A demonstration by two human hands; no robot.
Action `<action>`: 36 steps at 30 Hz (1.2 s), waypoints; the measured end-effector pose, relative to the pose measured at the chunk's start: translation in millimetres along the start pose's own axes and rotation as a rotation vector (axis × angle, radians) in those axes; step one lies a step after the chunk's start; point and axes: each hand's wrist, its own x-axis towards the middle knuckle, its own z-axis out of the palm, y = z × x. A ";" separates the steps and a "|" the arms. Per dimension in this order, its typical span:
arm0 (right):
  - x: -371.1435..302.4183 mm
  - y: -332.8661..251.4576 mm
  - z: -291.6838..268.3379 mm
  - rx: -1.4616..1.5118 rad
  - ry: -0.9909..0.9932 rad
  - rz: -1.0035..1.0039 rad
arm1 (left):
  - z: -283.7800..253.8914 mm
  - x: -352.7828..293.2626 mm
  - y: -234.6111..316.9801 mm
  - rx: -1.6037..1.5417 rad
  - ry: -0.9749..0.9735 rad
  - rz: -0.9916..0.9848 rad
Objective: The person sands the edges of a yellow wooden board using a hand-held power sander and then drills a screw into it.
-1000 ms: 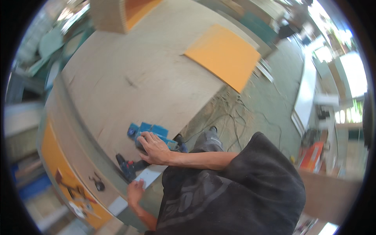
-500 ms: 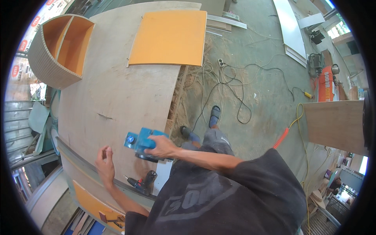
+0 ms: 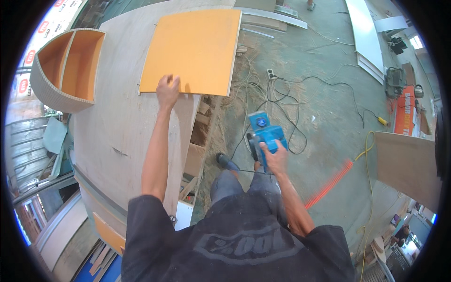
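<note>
1. Head camera, closest on my remote feed: one right hand [image 3: 278, 159], its fingers wrapped round one blue handheld power tool [image 3: 272, 135]. Half a second ago I saw that tool above the wide, pale wooden worktop [image 3: 117, 117]; now it is over the dusty green floor [image 3: 329, 145], to the worktop's right.

2. Farther out, one left hand [image 3: 168, 91] has gone from above bare wood to the near edge of one flat, rectangular orange panel [image 3: 195, 51], which lies on the far part of the worktop. Its fingers are half curled; I cannot tell whether they touch or grip the panel.

3. I judge this shift to mean that the tool is clear of the panel, leaving the left hand alone there.

4. Past the right forearm I count one coiled red-orange hose [image 3: 330, 184], blurred; beyond the tool, one small white socket block [image 3: 270, 73] among tangled cables.

5. Farther off, left of the panel, stands one curved cabinet with pale ribbed sides [image 3: 47, 89], showing two orange compartments. Far right lie long white boards [image 3: 366, 37], overlapping, so I can't count them surely.
</note>
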 end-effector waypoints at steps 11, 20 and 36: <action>49.7 -17.7 7.8 1.061 -0.161 0.515 | 107.4 94.9 25.5 0.451 -0.017 -0.034; 59.6 -31.4 53.3 1.084 -0.209 0.445 | 111.1 100.1 25.9 0.433 0.004 -0.045; 63.2 -33.5 57.5 1.136 -0.267 0.486 | 106.1 94.2 26.8 0.434 0.003 -0.054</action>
